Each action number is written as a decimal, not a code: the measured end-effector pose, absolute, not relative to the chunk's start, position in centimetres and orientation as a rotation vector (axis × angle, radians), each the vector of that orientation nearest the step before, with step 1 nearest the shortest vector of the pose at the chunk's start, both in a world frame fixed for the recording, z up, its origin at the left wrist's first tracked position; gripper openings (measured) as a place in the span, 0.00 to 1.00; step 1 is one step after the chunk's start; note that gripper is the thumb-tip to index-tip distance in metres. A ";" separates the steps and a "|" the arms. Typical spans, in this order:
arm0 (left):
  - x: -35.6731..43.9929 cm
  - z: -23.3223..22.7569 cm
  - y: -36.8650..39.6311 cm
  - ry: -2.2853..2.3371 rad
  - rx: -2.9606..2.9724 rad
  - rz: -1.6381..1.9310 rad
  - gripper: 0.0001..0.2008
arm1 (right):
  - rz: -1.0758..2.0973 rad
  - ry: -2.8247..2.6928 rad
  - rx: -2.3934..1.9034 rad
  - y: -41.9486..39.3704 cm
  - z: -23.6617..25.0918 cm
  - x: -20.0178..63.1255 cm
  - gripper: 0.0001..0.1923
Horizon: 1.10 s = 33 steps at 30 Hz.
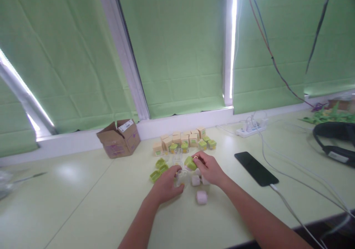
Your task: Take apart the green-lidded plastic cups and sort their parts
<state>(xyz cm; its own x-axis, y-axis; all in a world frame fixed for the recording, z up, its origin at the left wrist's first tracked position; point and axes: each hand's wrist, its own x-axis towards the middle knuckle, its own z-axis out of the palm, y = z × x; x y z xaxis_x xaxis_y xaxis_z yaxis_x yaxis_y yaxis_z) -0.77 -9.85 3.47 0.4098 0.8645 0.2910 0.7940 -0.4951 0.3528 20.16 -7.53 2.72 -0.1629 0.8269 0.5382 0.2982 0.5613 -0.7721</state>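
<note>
My left hand [166, 185] is closed around a small clear plastic container [181, 178] just above the table. Pinched in the fingers of my right hand [210, 167] is a small green plastic piece [190, 163], held close to the clear container. Several green pieces [155, 175] lie to the left of my left hand. Beneath and beside my right hand sit pale pink, rounded blocks [202, 197]. Another clear container [177, 156] stands just behind the hands. Farther back are small beige boxes [193, 140] and finished-looking green-topped pieces [212, 144] in a cluster.
An open cardboard box [119, 140] stands at the back left. To the right lie a black phone [256, 168] on a white cable, a power strip [251, 130] and a black headset-like band [337, 151]. Green blinds [180, 49] hang behind the table [83, 212].
</note>
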 end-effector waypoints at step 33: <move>-2.6 3.0 -8.9 1.735 2.604 0.659 0.28 | 0.637 -1.749 -0.978 -7.3 2.5 20.3 0.13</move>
